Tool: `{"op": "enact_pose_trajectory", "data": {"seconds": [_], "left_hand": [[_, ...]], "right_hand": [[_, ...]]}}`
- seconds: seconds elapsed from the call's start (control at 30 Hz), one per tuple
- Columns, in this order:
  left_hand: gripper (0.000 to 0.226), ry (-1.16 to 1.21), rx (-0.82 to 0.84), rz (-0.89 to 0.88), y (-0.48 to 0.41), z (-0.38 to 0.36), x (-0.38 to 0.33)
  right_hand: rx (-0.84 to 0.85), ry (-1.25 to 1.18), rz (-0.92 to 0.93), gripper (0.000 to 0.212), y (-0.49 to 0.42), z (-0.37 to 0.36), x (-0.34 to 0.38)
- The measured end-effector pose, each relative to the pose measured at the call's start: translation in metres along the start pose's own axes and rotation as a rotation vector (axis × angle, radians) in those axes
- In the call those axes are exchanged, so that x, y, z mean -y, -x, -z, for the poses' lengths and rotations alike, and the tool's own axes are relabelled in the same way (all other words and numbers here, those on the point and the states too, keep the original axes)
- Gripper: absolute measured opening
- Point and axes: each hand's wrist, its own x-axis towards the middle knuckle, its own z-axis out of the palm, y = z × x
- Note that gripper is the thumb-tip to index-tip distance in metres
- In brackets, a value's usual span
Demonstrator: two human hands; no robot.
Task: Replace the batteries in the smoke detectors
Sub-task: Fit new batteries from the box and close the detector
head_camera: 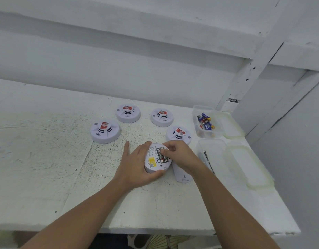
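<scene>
The left hand [137,165] cups the light, rigid, round white plastic smoke detector [156,159] by its rim on the tabletop [47,159]; the right hand [178,155] apparently pinches a small, slippery black battery [162,155] in its bay.

Two bare forearms, bare hands [137,166], no sleeves, no jewellery

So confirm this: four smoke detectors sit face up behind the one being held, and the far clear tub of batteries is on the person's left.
One detail is wrong. The head view shows the clear tub of batteries on the person's right, at the far right of the table. The four smoke detectors do sit face up behind the held smoke detector.
</scene>
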Motion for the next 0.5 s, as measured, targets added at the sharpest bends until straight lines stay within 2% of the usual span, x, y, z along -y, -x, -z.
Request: {"op": "enact_pose_trajectory", "data": {"seconds": [0.2, 0.37, 0.5], "left_hand": [[0.096, 0.002, -0.013, 0.012, 0.0004, 0.0011, -0.0020], [0.096, 0.012, -0.011, 0.028, 0.0011, 0.0016, -0.0028], [0.098, 0.031, -0.002, 0.046, 0.0009, 0.0024, -0.0032]], "right_hand": [[-0.063, 0.004, -0.011, 0.027, 0.0009, -0.0047, -0.0008], [-0.110, 0.016, -0.018, 0.016, 0.0005, -0.0072, 0.0022], [-0.139, 0.074, -0.024, 0.022, 0.0037, -0.0090, 0.0060]]}}
